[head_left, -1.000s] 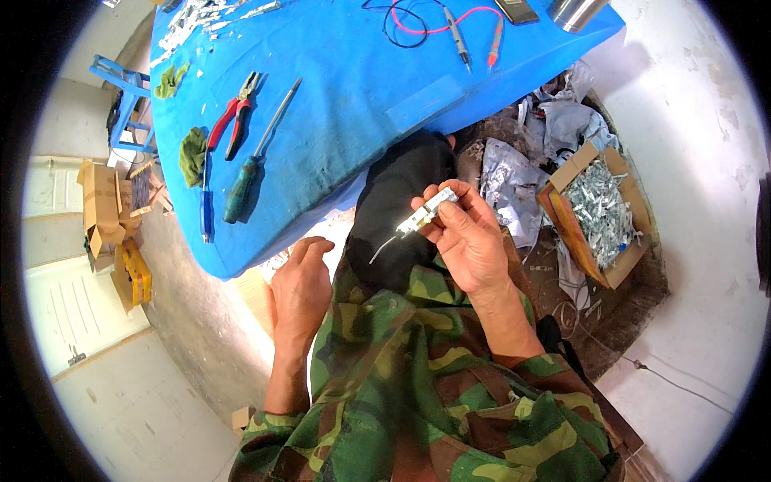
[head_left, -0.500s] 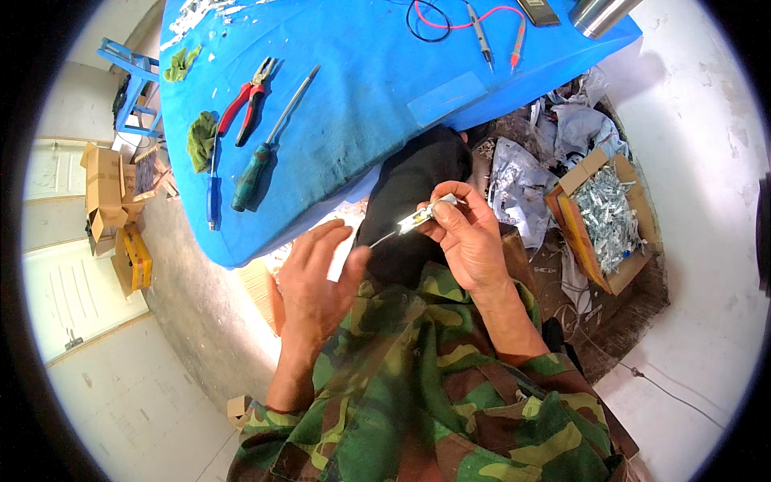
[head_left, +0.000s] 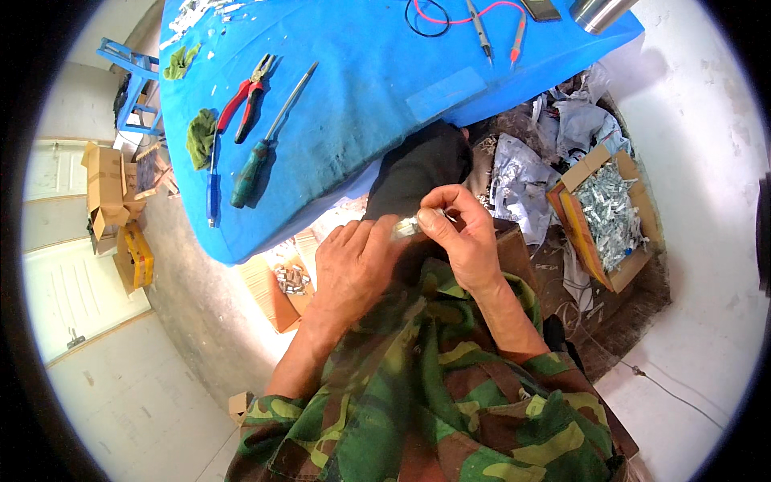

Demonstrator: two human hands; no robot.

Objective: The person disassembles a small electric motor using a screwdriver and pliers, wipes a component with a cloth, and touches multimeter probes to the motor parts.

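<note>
My right hand [head_left: 460,235] pinches a small, narrow white-and-silver part [head_left: 405,227] with a yellowish patch between thumb and fingers, above my lap. My left hand [head_left: 356,259] is closed right against the part's left end, back of the hand up. Its fingertips are out of sight, so what they grip there cannot be made out. Ahead on the blue-covered table [head_left: 345,96] lie red-and-black pliers [head_left: 245,98], a long screwdriver [head_left: 274,136] with a dark green handle, and a slimmer screwdriver [head_left: 212,189] with a blue handle.
At right stands an open carton [head_left: 608,213] heaped with small silvery pieces, beside crumpled white bags [head_left: 518,181]. Below the table's left edge is a cardboard box [head_left: 273,299] holding small metal pieces. Two test probes [head_left: 482,36], a metal cylinder [head_left: 596,14] and green cloths [head_left: 201,140] rest on the table.
My left hand has moved right and closed in at the part's left end; its fingers were spread more before. The right hand has shifted slightly left. Small pieces in the lower box now show.
</note>
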